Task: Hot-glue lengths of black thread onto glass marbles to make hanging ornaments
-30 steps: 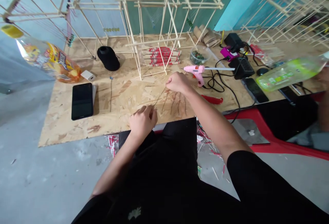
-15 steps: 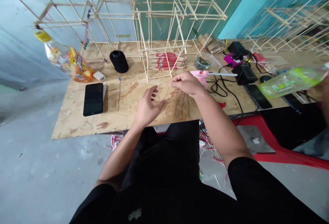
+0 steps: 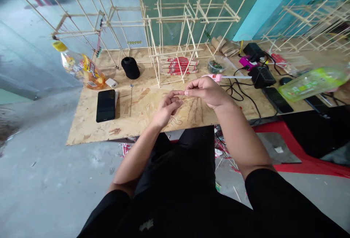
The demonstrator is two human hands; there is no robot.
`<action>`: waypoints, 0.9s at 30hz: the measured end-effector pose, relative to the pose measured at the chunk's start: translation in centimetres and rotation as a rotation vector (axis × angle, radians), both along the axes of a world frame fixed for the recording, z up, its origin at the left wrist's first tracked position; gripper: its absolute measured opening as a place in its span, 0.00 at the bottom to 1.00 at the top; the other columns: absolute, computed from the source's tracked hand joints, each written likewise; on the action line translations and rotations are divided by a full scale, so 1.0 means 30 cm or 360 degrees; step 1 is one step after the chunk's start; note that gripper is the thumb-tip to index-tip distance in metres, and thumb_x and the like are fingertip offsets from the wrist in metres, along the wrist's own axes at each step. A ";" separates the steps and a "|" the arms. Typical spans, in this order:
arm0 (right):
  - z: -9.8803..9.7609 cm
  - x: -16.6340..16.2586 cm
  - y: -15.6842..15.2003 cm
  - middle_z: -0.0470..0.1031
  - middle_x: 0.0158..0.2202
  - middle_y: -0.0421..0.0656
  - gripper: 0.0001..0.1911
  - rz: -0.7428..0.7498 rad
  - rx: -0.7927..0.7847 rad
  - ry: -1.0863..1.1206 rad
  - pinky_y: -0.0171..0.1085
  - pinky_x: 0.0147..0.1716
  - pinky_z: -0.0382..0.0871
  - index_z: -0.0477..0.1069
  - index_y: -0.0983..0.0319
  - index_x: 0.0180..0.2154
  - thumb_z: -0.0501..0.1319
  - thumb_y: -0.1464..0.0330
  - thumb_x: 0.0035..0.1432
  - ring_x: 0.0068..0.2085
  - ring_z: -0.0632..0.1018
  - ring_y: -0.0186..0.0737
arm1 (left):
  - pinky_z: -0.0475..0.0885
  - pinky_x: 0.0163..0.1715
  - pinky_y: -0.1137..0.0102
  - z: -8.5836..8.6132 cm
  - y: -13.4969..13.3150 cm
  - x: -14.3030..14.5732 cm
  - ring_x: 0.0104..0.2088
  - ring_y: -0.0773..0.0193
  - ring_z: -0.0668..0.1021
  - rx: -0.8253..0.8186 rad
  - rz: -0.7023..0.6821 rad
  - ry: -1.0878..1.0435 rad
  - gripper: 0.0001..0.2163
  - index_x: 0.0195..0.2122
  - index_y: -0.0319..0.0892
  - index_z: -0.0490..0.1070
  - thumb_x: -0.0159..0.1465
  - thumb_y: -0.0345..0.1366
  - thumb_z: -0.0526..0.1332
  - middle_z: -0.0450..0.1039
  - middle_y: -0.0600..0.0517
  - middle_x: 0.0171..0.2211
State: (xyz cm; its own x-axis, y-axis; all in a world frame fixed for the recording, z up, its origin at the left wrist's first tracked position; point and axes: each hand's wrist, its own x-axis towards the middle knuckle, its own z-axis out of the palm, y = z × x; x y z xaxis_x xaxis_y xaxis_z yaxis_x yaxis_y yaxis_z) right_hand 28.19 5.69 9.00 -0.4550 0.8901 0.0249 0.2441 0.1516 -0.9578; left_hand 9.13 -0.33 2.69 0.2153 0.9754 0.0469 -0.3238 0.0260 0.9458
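My left hand [image 3: 167, 107] and my right hand [image 3: 205, 90] are raised a little above the chipboard sheet [image 3: 142, 103], fingertips almost meeting. Both pinch at something very thin, probably a dark thread, too fine to make out. Several dark strands [image 3: 195, 108] lie on the board just beneath the hands. A black thread spool [image 3: 130, 67] stands to the left, and a pink glue gun [image 3: 217, 78] lies just behind my right hand.
A stick frame structure [image 3: 175, 30] rises at the back, with red-wrapped stick bundles [image 3: 177, 65] inside it. A black phone [image 3: 105, 105], a snack bag [image 3: 82, 70], cables and chargers [image 3: 259, 75] and a green bottle [image 3: 311, 81] lie around. A red chair [image 3: 290, 154] stands at right.
My left hand rose from the board's front edge, opened briefly, then closed near my right hand. My right hand lifted off the strands. The view tilted up slightly.
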 end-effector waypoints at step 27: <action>-0.251 -0.192 -0.101 0.86 0.41 0.44 0.07 0.0016 0.0227 -0.1103 0.42 0.45 0.71 0.84 0.57 0.34 0.73 0.61 0.61 0.44 0.83 0.46 | 0.53 0.21 0.77 0.044 0.137 -0.129 0.20 0.74 0.58 0.0077 0.0480 -0.0065 0.11 0.30 0.40 0.78 0.71 0.26 0.64 0.56 0.60 0.20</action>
